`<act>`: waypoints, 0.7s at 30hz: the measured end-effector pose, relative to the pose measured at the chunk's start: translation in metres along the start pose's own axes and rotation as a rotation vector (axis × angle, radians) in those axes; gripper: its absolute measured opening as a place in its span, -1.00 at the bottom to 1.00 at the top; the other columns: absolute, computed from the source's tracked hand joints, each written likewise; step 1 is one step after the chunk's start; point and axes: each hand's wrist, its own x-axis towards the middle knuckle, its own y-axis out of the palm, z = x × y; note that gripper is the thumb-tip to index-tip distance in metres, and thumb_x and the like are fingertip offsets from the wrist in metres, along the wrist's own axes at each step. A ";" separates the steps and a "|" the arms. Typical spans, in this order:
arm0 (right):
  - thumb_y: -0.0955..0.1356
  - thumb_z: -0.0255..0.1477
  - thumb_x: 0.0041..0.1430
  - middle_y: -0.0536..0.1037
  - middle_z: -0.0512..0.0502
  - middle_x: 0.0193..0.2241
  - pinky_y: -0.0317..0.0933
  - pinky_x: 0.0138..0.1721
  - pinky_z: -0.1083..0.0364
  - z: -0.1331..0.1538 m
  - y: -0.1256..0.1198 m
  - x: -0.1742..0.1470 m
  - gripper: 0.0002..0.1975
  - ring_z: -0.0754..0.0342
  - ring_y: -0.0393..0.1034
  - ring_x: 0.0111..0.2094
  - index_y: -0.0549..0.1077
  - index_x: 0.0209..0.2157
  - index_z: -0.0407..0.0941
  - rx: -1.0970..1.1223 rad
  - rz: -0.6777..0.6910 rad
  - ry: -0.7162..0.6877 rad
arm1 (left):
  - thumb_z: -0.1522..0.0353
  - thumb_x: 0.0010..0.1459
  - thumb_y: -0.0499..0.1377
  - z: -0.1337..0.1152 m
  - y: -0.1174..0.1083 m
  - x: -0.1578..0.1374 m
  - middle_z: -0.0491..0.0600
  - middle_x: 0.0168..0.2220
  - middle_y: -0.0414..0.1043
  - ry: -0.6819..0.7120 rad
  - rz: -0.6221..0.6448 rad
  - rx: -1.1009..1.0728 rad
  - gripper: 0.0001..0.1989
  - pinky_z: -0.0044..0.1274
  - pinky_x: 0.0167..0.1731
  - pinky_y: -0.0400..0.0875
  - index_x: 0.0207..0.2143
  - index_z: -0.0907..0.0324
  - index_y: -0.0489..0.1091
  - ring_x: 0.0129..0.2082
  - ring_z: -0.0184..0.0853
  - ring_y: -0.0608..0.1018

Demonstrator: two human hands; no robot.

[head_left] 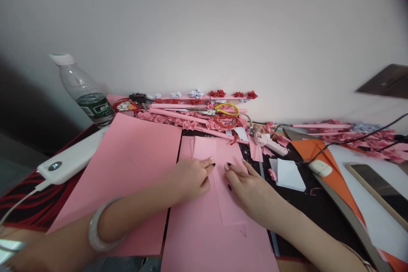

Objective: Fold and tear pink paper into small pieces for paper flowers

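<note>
My left hand [194, 178] rests on a folded piece of pink paper [204, 148], its forefinger stretched out and the other fingers partly bent. To its right, my right hand [245, 185] lies on a pink strip of paper [228, 210] with fingers spread. The fingertips of both hands almost meet over the seam between the pieces. Under them lies a large pink sheet [197, 246]. A second large pink sheet [137, 157] is spread beneath my left forearm.
Scissors [226, 114] lie on rolled pink tubes and paper flowers by the wall. Nearby are a glue gun [269, 142] and white paper [290, 175]. A water bottle [84, 89] and a power bank [70, 159] stand left; a phone [379, 191] lies right.
</note>
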 end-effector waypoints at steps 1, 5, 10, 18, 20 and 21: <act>0.12 -0.72 -0.03 0.41 -0.43 -0.11 -0.01 0.08 -0.19 -0.001 0.000 -0.001 -0.56 -0.11 0.22 0.03 0.26 -0.06 -0.35 -0.004 0.005 0.001 | 0.40 0.05 -0.01 0.000 0.000 0.000 0.03 0.04 0.30 -0.001 -0.002 0.010 -0.58 -0.43 -0.28 0.40 0.00 0.16 0.28 -0.27 -0.23 0.52; 0.12 -0.72 -0.02 0.41 -0.45 -0.11 0.00 0.07 -0.19 0.001 0.002 -0.003 -0.58 -0.13 0.24 0.02 0.28 -0.08 -0.37 -0.054 0.033 0.014 | 0.39 0.05 0.00 -0.002 0.000 -0.002 0.05 0.05 0.27 -0.029 -0.012 0.039 -0.61 -0.45 -0.35 0.40 -0.03 0.15 0.31 -0.34 -0.26 0.52; 0.15 -0.71 -0.01 0.44 -0.46 -0.14 0.02 0.04 -0.18 0.007 0.006 0.000 -0.65 -0.15 0.28 -0.03 0.35 -0.16 -0.35 -0.119 -0.013 0.034 | 0.42 0.03 -0.01 -0.002 0.000 -0.002 0.07 0.15 0.12 0.010 -0.028 -0.030 -0.58 -0.42 -0.17 0.37 -0.03 0.23 0.31 -0.15 -0.21 0.47; 0.22 -0.47 0.13 0.49 -0.09 -0.56 0.13 -0.51 0.13 -0.008 -0.005 0.027 -0.88 0.02 0.41 -0.51 0.38 -0.41 -0.13 0.029 0.003 0.449 | 0.43 0.03 -0.02 0.003 0.001 -0.001 0.01 0.06 0.27 0.013 -0.007 -0.086 -0.56 -0.41 -0.15 0.37 0.01 0.19 0.27 -0.12 -0.22 0.46; 0.25 -0.35 0.12 0.50 -0.10 -0.52 0.04 -0.58 0.17 -0.013 -0.001 0.032 -0.85 0.02 0.41 -0.50 0.37 -0.41 -0.13 0.119 0.040 0.520 | 0.42 0.03 -0.01 0.004 0.002 -0.002 0.01 0.06 0.27 0.012 -0.010 -0.082 -0.56 -0.41 -0.14 0.36 0.01 0.18 0.27 -0.11 -0.21 0.45; 0.26 -0.32 0.11 0.50 -0.10 -0.52 0.01 -0.59 0.17 -0.014 0.002 0.033 -0.83 0.02 0.40 -0.50 0.36 -0.43 -0.14 0.159 0.067 0.522 | 0.42 0.03 -0.01 0.004 0.002 -0.002 0.01 0.07 0.26 0.012 -0.012 -0.080 -0.56 -0.40 -0.14 0.36 0.02 0.18 0.27 -0.10 -0.21 0.45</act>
